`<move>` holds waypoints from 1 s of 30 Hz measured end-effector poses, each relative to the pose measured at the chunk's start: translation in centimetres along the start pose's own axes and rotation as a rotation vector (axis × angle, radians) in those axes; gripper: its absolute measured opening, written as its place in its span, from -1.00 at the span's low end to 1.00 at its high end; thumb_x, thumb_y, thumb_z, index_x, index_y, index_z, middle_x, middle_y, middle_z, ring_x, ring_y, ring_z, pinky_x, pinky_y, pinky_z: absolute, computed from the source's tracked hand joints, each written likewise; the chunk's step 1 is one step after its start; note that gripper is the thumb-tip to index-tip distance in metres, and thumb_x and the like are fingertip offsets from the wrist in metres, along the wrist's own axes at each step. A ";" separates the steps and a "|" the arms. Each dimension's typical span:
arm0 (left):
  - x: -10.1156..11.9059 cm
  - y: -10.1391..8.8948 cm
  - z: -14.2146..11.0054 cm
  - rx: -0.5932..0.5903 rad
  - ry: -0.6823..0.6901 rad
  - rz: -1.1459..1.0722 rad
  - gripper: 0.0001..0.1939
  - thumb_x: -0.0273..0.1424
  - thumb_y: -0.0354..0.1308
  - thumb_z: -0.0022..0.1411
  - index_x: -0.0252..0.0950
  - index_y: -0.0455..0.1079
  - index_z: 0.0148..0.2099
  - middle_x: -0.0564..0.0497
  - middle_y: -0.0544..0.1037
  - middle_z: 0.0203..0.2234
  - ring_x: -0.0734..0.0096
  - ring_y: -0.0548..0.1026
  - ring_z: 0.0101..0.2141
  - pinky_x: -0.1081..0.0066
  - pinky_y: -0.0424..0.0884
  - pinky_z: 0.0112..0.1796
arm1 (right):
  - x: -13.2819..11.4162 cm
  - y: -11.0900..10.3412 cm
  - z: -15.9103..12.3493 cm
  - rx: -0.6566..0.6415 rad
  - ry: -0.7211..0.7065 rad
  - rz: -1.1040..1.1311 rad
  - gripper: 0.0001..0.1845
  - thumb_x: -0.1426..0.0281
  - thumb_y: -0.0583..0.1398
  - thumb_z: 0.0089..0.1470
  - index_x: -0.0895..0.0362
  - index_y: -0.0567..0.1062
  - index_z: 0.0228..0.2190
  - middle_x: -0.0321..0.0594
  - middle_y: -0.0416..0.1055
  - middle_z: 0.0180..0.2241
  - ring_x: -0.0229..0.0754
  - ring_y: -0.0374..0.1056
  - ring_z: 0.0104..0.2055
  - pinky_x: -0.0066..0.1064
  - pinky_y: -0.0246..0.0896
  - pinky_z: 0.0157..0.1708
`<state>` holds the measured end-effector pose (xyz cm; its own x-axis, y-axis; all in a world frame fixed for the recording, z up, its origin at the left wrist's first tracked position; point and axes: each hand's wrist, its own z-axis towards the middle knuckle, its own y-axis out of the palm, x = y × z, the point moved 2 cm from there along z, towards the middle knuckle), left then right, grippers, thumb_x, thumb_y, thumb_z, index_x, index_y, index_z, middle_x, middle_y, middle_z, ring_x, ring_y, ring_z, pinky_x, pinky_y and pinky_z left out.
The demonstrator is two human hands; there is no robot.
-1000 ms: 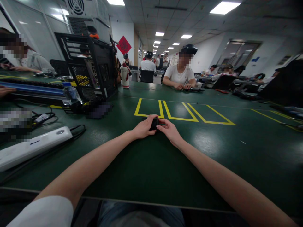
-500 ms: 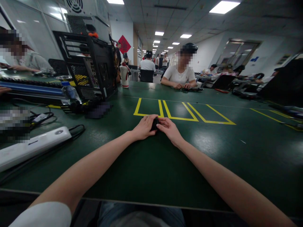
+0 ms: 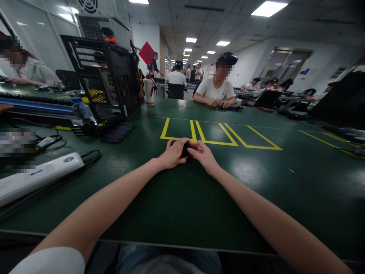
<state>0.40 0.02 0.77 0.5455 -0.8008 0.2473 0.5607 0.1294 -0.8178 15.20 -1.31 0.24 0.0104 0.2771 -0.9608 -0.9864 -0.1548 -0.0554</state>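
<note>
Both of my hands meet over a small black object (image 3: 184, 150) in the middle of the green table (image 3: 182, 213). My left hand (image 3: 173, 153) is wrapped over it from the left, fingers on top and thumb at the near side. From the right, my right hand (image 3: 203, 155) pinches its edge with thumb and fingertips. Most of the object is covered by my fingers, so its kind cannot be made out. Just beyond my hands, yellow tape outlines (image 3: 218, 143) mark the tabletop.
A white power strip (image 3: 42, 177) with a black cable lies at left. Behind it stand a black open computer case (image 3: 110, 76), a plastic bottle (image 3: 81, 110) and a white cup (image 3: 149, 91). Across the table sits a person (image 3: 218, 89) in a white shirt, hands on a dark item.
My left hand's fingers have shifted slightly over the black object, the index finger reaching further across it. The right hand keeps its pinch. The view has moved very slightly.
</note>
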 end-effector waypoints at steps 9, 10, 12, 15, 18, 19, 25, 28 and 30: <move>-0.2 0.1 -0.1 -0.007 -0.013 -0.004 -0.33 -0.41 0.07 0.02 -0.23 -0.15 0.14 -0.15 0.18 0.04 0.17 0.15 0.07 0.08 -0.07 0.04 | 0.2 -0.1 0.5 -0.055 0.015 0.020 -0.64 0.38 0.26 -0.22 0.11 0.37 -0.28 -0.23 0.35 -0.20 -0.20 0.30 -0.13 -0.20 0.11 0.01; -0.2 0.1 -0.1 -0.003 -0.014 -0.004 -0.33 -0.41 0.07 0.01 -0.23 -0.15 0.14 -0.14 0.18 0.05 0.17 0.15 0.07 0.07 -0.07 0.04 | 0.1 -0.1 0.4 -0.066 -0.003 0.041 -0.63 0.41 0.28 -0.24 0.10 0.36 -0.30 -0.25 0.34 -0.20 -0.21 0.30 -0.12 -0.21 0.10 0.02; -0.3 0.1 -0.1 0.004 -0.014 -0.003 -0.33 -0.42 0.07 0.01 -0.22 -0.15 0.14 -0.14 0.17 0.05 0.16 0.14 0.07 0.07 -0.08 0.04 | -0.2 0.1 0.2 -0.074 -0.035 0.066 -0.62 0.45 0.29 -0.27 0.08 0.34 -0.31 -0.28 0.32 -0.19 -0.23 0.29 -0.10 -0.23 0.09 0.03; -0.3 0.0 -0.1 0.015 -0.019 0.004 -0.34 -0.40 0.06 0.02 -0.22 -0.15 0.14 -0.14 0.17 0.05 0.17 0.14 0.07 0.07 -0.08 0.04 | -0.4 0.1 0.1 -0.043 -0.048 0.027 -0.70 0.40 0.25 -0.20 0.08 0.35 -0.33 -0.27 0.33 -0.22 -0.22 0.26 -0.07 -0.23 0.11 0.02; -0.1 -0.1 -0.1 0.017 -0.007 0.004 -0.35 -0.34 0.07 0.04 -0.23 -0.15 0.14 -0.14 0.17 0.04 0.17 0.15 0.06 0.07 -0.08 0.04 | -0.4 0.1 0.1 -0.013 -0.023 -0.014 -0.75 0.36 0.22 -0.15 0.09 0.35 -0.34 -0.26 0.33 -0.24 -0.21 0.26 -0.09 -0.21 0.14 -0.01; 0.0 -0.2 -0.1 0.014 0.000 0.003 -0.35 -0.31 0.07 0.05 -0.23 -0.16 0.14 -0.15 0.17 0.05 0.17 0.15 0.06 0.07 -0.07 0.04 | -0.4 0.1 0.2 -0.007 -0.019 -0.020 -0.75 0.37 0.23 -0.16 0.09 0.34 -0.34 -0.26 0.33 -0.24 -0.22 0.27 -0.10 -0.21 0.14 -0.02; -0.1 -0.2 -0.2 0.014 0.002 0.014 -0.42 -0.28 0.00 0.12 -0.24 -0.15 0.13 -0.16 0.17 0.05 0.19 0.15 0.06 0.08 -0.07 0.04 | -0.3 0.1 0.3 -0.024 0.054 -0.028 -0.63 0.37 0.23 -0.16 0.12 0.34 -0.23 -0.19 0.32 -0.18 -0.20 0.29 -0.12 -0.18 0.09 0.01; -0.2 -0.1 -0.2 0.013 0.006 0.021 -0.41 -0.30 0.01 0.10 -0.25 -0.16 0.13 -0.15 0.17 0.05 0.19 0.15 0.06 0.09 -0.08 0.04 | -0.3 0.1 0.2 -0.073 0.022 0.015 -0.63 0.40 0.25 -0.20 0.10 0.35 -0.26 -0.21 0.32 -0.16 -0.21 0.29 -0.11 -0.20 0.08 0.02; -0.2 -0.1 -0.2 0.006 0.000 0.023 -0.40 -0.31 0.01 0.10 -0.24 -0.16 0.14 -0.15 0.16 0.05 0.18 0.15 0.06 0.08 -0.09 0.05 | -0.4 0.0 0.1 -0.078 -0.001 0.025 -0.61 0.43 0.27 -0.24 0.08 0.34 -0.27 -0.24 0.32 -0.18 -0.21 0.26 -0.08 -0.23 0.09 0.02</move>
<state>0.11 0.04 0.64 0.5583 -0.7974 0.2290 0.5520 0.1509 -0.8201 15.17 -1.33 0.62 -0.0141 0.2734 -0.9618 -0.9706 -0.2349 -0.0525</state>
